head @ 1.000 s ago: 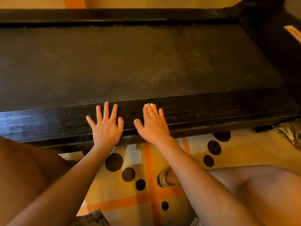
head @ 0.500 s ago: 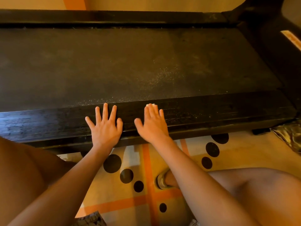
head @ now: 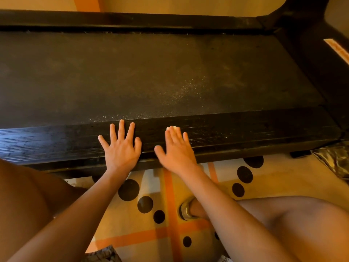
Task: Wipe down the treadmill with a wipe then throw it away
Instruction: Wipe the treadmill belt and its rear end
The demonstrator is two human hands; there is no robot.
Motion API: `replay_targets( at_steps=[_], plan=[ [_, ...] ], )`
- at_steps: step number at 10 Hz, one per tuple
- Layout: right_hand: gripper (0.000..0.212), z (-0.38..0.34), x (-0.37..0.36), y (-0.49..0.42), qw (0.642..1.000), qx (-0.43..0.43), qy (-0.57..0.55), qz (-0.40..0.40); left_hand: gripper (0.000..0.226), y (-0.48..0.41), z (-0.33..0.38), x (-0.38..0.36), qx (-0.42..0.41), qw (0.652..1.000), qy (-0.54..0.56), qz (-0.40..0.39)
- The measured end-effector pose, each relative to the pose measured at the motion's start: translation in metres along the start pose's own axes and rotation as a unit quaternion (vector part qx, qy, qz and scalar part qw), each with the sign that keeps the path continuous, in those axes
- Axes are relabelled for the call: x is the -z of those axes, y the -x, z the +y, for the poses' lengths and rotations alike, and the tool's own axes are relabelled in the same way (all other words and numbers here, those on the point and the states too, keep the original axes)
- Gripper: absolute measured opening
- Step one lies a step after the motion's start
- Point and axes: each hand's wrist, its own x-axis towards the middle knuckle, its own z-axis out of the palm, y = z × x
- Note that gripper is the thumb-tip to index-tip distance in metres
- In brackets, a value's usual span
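The black treadmill (head: 170, 76) fills the upper half of the head view, its dusty belt running left to right. My left hand (head: 120, 148) lies flat with spread fingers on the ribbed near side rail (head: 245, 129). My right hand (head: 175, 148) presses flat on the same rail just to the right, straight fingers together. A small white wipe (head: 173, 127) peeks out from under its fingertips; most of it is hidden by the hand.
Below the rail lies a cream mat (head: 166, 214) with orange stripes and black dots. My bare knees frame the lower corners, and a sandalled foot (head: 186, 209) rests on the mat. A crinkled shiny bag (head: 334, 157) sits at the right, by the treadmill's upright (head: 311, 40).
Both hands stay flat on the rail in nearly the same place. The right hand has shifted very slightly over the wipe.
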Motion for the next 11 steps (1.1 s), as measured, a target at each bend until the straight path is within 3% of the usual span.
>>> replay_targets(
  at_steps=[1, 2, 4, 6, 7, 9, 11],
  plan=[
    [0.074, -0.015, -0.015, 0.016, 0.998, 0.066, 0.006, -0.015, 0.062, 0.000, 0.000, 0.000, 0.003, 1.000, -0.007, -0.003],
    [0.070, -0.003, -0.006, 0.002, 0.998, 0.060, 0.016, 0.001, 0.063, 0.000, 0.000, 0.001, -0.001, 1.000, -0.006, -0.004],
    [0.070, 0.027, 0.013, -0.029, 0.998, -0.057, 0.008, 0.026, 0.069, 0.000, 0.000, 0.002, -0.004, 1.000, 0.006, -0.003],
    [0.073, -0.012, -0.014, 0.010, 0.998, 0.065, 0.017, 0.000, 0.062, 0.000, -0.002, -0.001, 0.002, 1.000, -0.001, -0.001],
    [0.070, 0.004, -0.007, 0.003, 0.997, 0.069, 0.039, 0.007, 0.062, 0.000, 0.000, 0.000, 0.000, 1.000, -0.005, -0.004],
    [0.073, 0.030, 0.012, -0.014, 0.999, -0.012, 0.035, 0.013, 0.062, 0.000, 0.000, 0.001, -0.001, 1.000, 0.006, 0.001],
    [0.073, 0.001, -0.015, 0.023, 0.994, 0.097, 0.040, -0.008, 0.063, 0.000, 0.000, 0.000, 0.002, 1.000, -0.003, -0.002]
  ],
)
